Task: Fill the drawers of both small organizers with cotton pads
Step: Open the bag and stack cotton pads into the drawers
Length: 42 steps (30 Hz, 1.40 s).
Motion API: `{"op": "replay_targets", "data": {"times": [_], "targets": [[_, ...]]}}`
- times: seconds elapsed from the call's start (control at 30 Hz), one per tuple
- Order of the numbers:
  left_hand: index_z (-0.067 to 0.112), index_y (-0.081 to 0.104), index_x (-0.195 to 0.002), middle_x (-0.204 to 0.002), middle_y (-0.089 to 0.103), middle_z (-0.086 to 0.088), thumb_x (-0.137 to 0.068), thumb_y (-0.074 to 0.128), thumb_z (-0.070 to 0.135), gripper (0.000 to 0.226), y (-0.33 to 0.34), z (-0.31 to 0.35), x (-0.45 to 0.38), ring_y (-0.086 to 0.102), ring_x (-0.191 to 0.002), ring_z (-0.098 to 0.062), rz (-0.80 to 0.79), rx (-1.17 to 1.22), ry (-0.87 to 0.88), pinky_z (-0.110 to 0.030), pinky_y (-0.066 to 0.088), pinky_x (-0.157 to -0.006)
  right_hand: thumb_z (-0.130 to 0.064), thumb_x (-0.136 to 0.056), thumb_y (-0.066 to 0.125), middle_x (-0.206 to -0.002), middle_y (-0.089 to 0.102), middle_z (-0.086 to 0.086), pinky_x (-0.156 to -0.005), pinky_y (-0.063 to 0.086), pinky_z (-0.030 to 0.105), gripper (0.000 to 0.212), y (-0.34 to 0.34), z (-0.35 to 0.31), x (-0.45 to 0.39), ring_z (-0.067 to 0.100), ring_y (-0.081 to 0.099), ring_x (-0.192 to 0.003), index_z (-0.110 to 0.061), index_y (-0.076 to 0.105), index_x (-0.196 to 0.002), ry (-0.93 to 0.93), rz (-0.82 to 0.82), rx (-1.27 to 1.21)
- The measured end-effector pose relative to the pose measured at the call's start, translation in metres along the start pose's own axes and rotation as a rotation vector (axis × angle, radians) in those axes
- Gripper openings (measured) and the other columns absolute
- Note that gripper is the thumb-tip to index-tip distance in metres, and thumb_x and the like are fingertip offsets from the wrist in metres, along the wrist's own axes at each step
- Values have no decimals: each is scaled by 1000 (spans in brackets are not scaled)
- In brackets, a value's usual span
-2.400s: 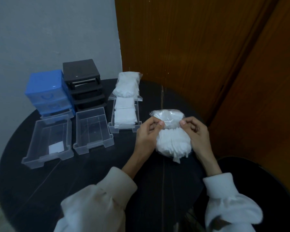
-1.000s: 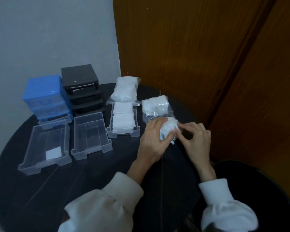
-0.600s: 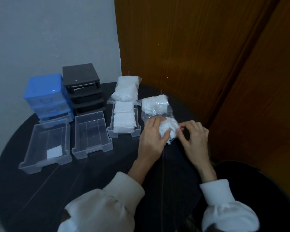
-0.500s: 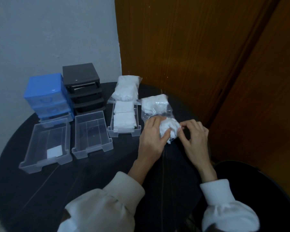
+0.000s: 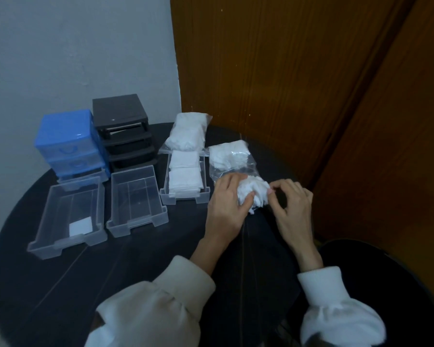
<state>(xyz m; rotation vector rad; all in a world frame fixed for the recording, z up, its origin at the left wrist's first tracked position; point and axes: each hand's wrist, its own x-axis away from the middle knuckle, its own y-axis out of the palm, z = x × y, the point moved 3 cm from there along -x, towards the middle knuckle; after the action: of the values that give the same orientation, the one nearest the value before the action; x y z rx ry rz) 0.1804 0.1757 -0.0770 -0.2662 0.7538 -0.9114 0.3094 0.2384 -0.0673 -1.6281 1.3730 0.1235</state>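
My left hand grips a bunch of white cotton pads on the black table. My right hand pinches the right edge of the same bunch. Just behind lies the opened clear bag with more pads inside. Three clear drawers stand out on the table: the left drawer holds one pad, the middle drawer holds none, the right drawer is stacked with pads. The blue organizer and the black organizer stand at the back left.
A second, full bag of pads lies behind the right drawer. A pale wall stands behind the organizers and a wooden door closes the right side. The round table's edge curves close to the left drawer.
The bag I held with both hands now lies on the table behind them. A bunch of pads has come out of it and both hands hold that bunch.
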Motion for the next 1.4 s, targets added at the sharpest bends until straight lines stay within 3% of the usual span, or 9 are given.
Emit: {"op": "replay_targets", "data": {"times": [0.13, 0.3, 0.53, 0.77, 0.93, 1.0, 1.1, 1.2, 1.4], "targets": [[13, 52, -123, -118, 51, -1, -86, 42, 45, 50, 0, 1, 1, 44, -112, -9, 2, 18, 7, -26, 40, -95, -37, -88, 36, -80, 49, -13, -76, 25, 29, 17, -1, 0, 0, 1, 40, -77, -27, 50, -85, 16, 0, -33], [14, 53, -121, -117, 51, 0, -90, 49, 38, 40, -1, 0, -1, 44, -111, -8, 9, 11, -4, -26, 41, -94, -52, -86, 40, -83, 53, -15, -78, 24, 27, 26, 1, -1, 1, 1, 44, -81, -29, 53, -87, 7, -50, 6], [15, 54, -118, -112, 51, 3, -87, 45, 54, 50, -3, 5, 0, 46, -106, -6, 24, 3, -30, -19, 38, -89, -44, -91, 42, -81, 53, -15, -77, 28, 28, 21, 3, 2, 0, 0, 44, -79, -29, 55, -85, -33, -50, -69], [16, 53, -121, -114, 52, 0, -90, 55, 40, 40, -2, 2, -1, 45, -108, -7, 22, -34, -36, -25, 41, -92, -38, -93, 38, -82, 50, -12, -74, 26, 23, 19, 0, -2, 0, 0, 42, -79, -25, 52, -88, -53, -3, -93], [15, 54, -120, -112, 53, -1, -89, 56, 38, 38, -2, 2, -1, 46, -108, -11, 27, -30, -23, -27, 42, -91, -34, -95, 37, -83, 51, -9, -68, 39, 27, 25, -2, 5, 3, 10, 50, -77, -16, 54, -94, 34, 84, -178], [15, 53, -120, -113, 52, -1, -90, 59, 33, 35, -2, 3, -1, 46, -108, -12, 24, -36, -24, -29, 42, -92, -35, -97, 36, -85, 56, -3, -65, 41, 20, 28, -4, 6, 5, 8, 53, -75, -13, 54, -98, 64, 133, -208], [15, 52, -120, -115, 51, -1, -89, 60, 32, 36, -2, 3, -2, 46, -109, -12, 29, -65, -37, -28, 41, -93, -28, -98, 40, -82, 55, -6, -62, 37, 8, 20, -9, 4, 5, -1, 51, -71, -12, 52, -101, 105, 242, -276], [15, 49, -126, -124, 50, -2, -90, 60, 33, 42, -2, 4, -2, 43, -116, -11, 19, -84, -48, -22, 36, -97, -19, -98, 45, -86, 55, -9, -67, 40, 9, 9, -10, 5, 4, -5, 53, -78, -16, 50, -106, 147, 268, -346], [17, 38, -139, -144, 39, -1, -87, 61, 37, 60, -8, 11, 1, 31, -134, -10, -26, -12, -39, -25, 24, -112, -13, -97, 46, -96, 58, -7, -77, 45, 11, 11, -9, 6, 3, -8, 58, -88, -13, 51, -107, 314, 234, -554]]}}
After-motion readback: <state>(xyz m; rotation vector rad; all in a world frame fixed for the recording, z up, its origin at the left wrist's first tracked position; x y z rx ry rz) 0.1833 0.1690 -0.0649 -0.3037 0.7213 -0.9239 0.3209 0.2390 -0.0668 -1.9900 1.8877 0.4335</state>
